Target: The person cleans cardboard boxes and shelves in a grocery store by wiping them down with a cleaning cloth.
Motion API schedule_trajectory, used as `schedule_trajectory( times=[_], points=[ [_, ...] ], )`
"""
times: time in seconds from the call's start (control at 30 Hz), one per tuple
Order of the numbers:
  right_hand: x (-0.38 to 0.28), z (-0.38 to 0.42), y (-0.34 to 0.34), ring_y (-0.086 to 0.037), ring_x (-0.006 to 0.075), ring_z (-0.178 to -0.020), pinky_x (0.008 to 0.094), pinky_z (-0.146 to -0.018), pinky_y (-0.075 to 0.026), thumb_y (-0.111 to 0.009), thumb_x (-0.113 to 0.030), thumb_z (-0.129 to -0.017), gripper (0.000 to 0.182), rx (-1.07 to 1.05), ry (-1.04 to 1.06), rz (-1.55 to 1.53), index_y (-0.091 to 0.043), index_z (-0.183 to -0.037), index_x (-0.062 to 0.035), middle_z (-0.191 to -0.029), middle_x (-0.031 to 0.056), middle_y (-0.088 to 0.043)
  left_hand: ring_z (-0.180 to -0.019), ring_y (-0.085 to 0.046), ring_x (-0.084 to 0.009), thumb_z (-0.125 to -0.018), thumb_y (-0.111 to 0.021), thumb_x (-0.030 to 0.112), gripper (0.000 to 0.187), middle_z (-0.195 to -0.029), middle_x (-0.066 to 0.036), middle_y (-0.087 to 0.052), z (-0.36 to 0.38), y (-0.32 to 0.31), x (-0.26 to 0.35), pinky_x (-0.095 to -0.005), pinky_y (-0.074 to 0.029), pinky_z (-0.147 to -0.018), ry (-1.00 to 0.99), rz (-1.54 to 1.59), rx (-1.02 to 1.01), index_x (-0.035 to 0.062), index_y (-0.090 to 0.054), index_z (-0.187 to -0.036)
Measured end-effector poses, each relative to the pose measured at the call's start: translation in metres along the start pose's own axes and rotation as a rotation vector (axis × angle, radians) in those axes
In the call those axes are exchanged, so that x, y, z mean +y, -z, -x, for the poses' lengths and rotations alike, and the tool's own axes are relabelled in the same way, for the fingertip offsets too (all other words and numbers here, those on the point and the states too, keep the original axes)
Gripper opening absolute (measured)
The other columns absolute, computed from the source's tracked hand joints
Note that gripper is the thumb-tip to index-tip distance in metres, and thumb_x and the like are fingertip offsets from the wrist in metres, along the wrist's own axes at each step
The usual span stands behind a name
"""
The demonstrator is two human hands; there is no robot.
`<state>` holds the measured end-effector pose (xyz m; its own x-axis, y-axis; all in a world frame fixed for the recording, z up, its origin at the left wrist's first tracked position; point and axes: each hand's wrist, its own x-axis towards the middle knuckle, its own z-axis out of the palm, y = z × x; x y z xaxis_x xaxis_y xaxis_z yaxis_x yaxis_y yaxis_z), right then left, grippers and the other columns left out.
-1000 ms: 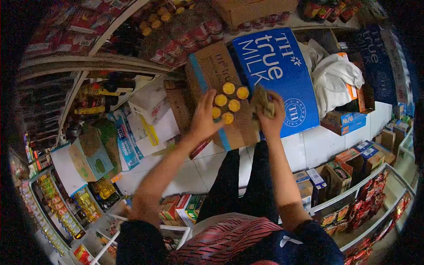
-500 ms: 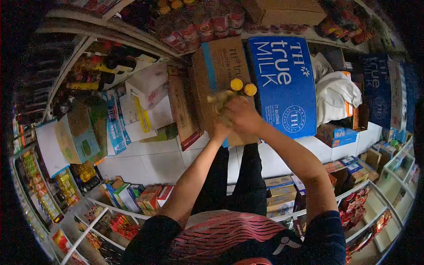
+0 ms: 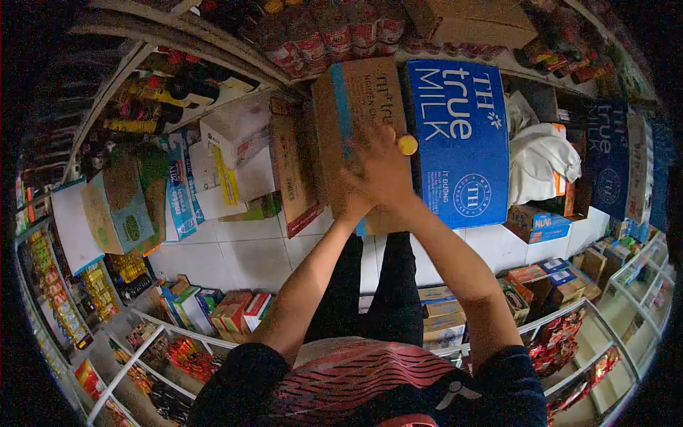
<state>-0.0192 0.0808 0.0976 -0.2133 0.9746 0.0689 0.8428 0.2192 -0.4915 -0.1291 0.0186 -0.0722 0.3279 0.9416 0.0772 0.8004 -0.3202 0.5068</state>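
A brown TH true cardboard carton (image 3: pixel 352 92) stands in front of me, with a blue strip down its side. Over its top, my right hand (image 3: pixel 384 171) has its fingers stretched apart, slightly smeared by motion. My left hand (image 3: pixel 350 199) is lower and to the left, partly overlapped by the right one; its fingers are mostly hidden. A round yellow cap (image 3: pixel 408 145) lies beside my right hand, near the carton's right edge. Another yellow bit shows behind the fingers. I cannot make out anything held in either hand.
A blue TH true MILK carton (image 3: pixel 462 164) stands directly right, with a white plastic bag (image 3: pixel 544 164) beyond it. Brown cardboard (image 3: pixel 292 167) leans on the left. Red-labelled bottles (image 3: pixel 334 32) line the back shelf. Behind my legs run wire racks (image 3: pixel 167 331) of packets.
The blurred yellowish-brown thing at my hands no longer shows. My right hand has spread over the carton and now covers most of one yellow cap. The view has shifted slightly.
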Motion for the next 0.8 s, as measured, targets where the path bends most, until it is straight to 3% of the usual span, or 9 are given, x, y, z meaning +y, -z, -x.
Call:
schedule_trajectory(
  times=[0.13,0.23,0.33,0.43,0.5,0.63,0.7,0.73,0.8],
  points=[
    [0.007,0.009,-0.035,-0.036,0.0357,-0.114,0.0452,-0.095,-0.03,-0.058,-0.017,-0.066,0.039,-0.005,0.365,0.055,-0.056,-0.105,-0.0101,-0.12,0.0131,-0.043,-0.107,-0.043,-0.0272,-0.06,-0.076,0.026,0.078,-0.114,-0.016,-0.043,-0.023,0.056,0.032,-0.0366,-0.036,-0.088,0.011,0.08,0.012,0.0029,-0.031,-0.119],
    [0.03,0.003,-0.021,-0.038,0.0336,-0.113,0.0427,-0.095,-0.032,-0.055,-0.009,-0.066,0.038,-0.012,0.159,-0.106,-0.056,-0.103,-0.0081,-0.118,0.0132,-0.047,-0.106,-0.044,-0.0272,-0.059,-0.076,0.026,0.076,-0.113,-0.016,-0.044,-0.026,0.072,0.047,-0.0365,-0.037,-0.088,0.02,0.141,0.017,0.0031,-0.033,-0.118],
    [0.042,-0.018,-0.007,-0.041,0.0301,-0.111,0.0396,-0.092,-0.036,-0.057,-0.009,-0.063,0.037,0.176,0.03,0.03,-0.057,-0.1,-0.0078,-0.114,0.0126,-0.05,-0.119,-0.031,-0.0261,-0.071,-0.067,0.029,0.081,-0.133,-0.013,-0.028,-0.018,0.06,0.049,-0.0407,-0.026,-0.096,0.359,0.625,0.079,0.005,-0.018,-0.131],
    [0.029,-0.015,-0.017,-0.044,0.0297,-0.109,0.0419,-0.091,-0.037,-0.059,-0.009,-0.063,0.037,0.027,-0.267,-0.076,-0.057,-0.1,-0.0083,-0.111,0.0132,-0.052,-0.118,-0.032,-0.0244,-0.069,-0.069,0.029,0.08,-0.134,-0.012,-0.026,-0.015,0.046,0.032,-0.0398,-0.026,-0.097,0.377,0.529,0.007,0.006,-0.023,-0.129],
    [0.013,0.006,-0.03,-0.046,0.0314,-0.105,0.0433,-0.089,-0.037,-0.06,-0.009,-0.061,0.034,-0.07,0.146,-0.053,-0.058,-0.095,-0.0077,-0.107,0.0156,-0.052,-0.116,-0.033,-0.0241,-0.056,-0.076,0.033,0.084,-0.127,-0.014,-0.033,-0.01,0.021,0.016,-0.0393,-0.029,-0.094,0.293,0.325,-0.109,0.0046,-0.031,-0.121],
    [0.031,0.001,-0.018,-0.049,0.0316,-0.099,0.0423,-0.081,-0.041,-0.061,-0.008,-0.06,0.029,-0.204,0.068,-0.108,-0.06,-0.089,-0.0082,-0.103,0.0145,-0.053,-0.107,-0.041,-0.0264,-0.056,-0.078,0.028,0.082,-0.113,-0.015,-0.041,-0.011,0.005,0.016,-0.0361,-0.035,-0.091,-0.295,-0.864,0.12,0.0016,-0.032,-0.118],
    [0.056,-0.014,-0.004,-0.049,0.032,-0.099,0.0419,-0.081,-0.041,-0.06,-0.008,-0.061,0.029,0.022,0.004,-0.186,-0.059,-0.09,-0.0083,-0.102,0.014,-0.054,-0.108,-0.041,-0.0274,-0.068,-0.069,0.026,0.068,-0.116,-0.013,-0.04,-0.024,0.065,0.048,-0.0366,-0.035,-0.091,0.318,0.646,0.053,0.0013,-0.032,-0.12],
    [0.063,-0.018,-0.002,-0.049,0.0323,-0.098,0.0415,-0.081,-0.04,-0.06,-0.008,-0.062,0.03,0.247,-0.062,-0.263,-0.058,-0.092,-0.0084,-0.101,0.0136,-0.054,-0.108,-0.041,-0.0274,-0.068,-0.069,0.026,0.068,-0.116,-0.013,-0.04,-0.024,0.071,0.051,-0.0366,-0.035,-0.091,0.321,0.644,0.055,0.0013,-0.032,-0.12],
    [0.066,-0.001,-0.035,-0.049,0.0331,-0.098,0.0412,-0.081,-0.041,-0.059,-0.008,-0.062,0.03,0.047,-0.067,-0.213,-0.058,-0.092,-0.0072,-0.101,0.0143,-0.054,-0.108,-0.04,-0.0273,-0.07,-0.067,0.025,0.069,-0.115,-0.013,-0.04,-0.026,0.076,0.055,-0.0357,-0.034,-0.092,0.373,0.447,0.006,0.0016,-0.029,-0.122]
  ],
)
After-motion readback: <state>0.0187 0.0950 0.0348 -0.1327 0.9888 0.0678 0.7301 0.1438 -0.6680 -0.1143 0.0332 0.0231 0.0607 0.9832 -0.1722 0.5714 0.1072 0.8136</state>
